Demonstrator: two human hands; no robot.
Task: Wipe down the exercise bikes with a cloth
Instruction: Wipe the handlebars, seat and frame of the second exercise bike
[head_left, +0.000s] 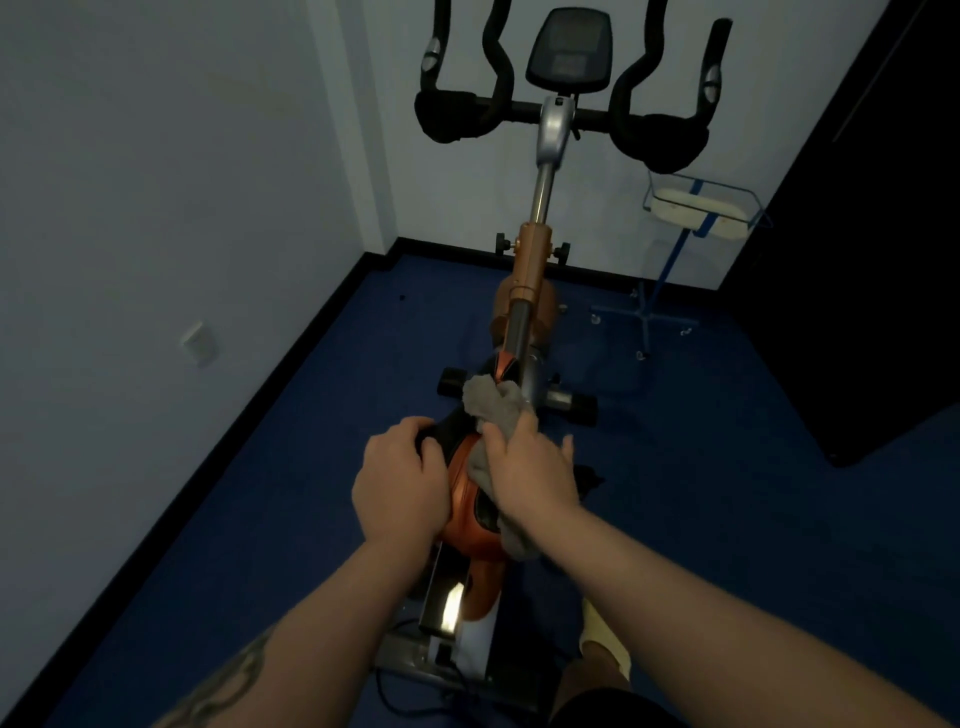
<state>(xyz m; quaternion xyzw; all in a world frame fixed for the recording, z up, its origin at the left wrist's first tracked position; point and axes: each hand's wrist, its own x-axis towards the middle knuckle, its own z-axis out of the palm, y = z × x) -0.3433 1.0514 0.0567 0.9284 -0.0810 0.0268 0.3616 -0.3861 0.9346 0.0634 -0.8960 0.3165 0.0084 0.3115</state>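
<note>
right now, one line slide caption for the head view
Right hand wipes the bike's saddle with a grey cloth; left hand steadies it.

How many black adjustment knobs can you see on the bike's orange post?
2. One black round knob sticks out on the left of the orange metal post, the other on its right. More may be hidden behind.

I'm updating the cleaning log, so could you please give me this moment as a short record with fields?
setting: corner room, blue floor
bike: orange exercise bike
cloth: grey cloth, on the bike's frame
right hand: right hand grips the cloth
left hand: left hand grips the seat
handlebars: black handlebars, untouched
nearby: blue wire stand at the wall
</note>
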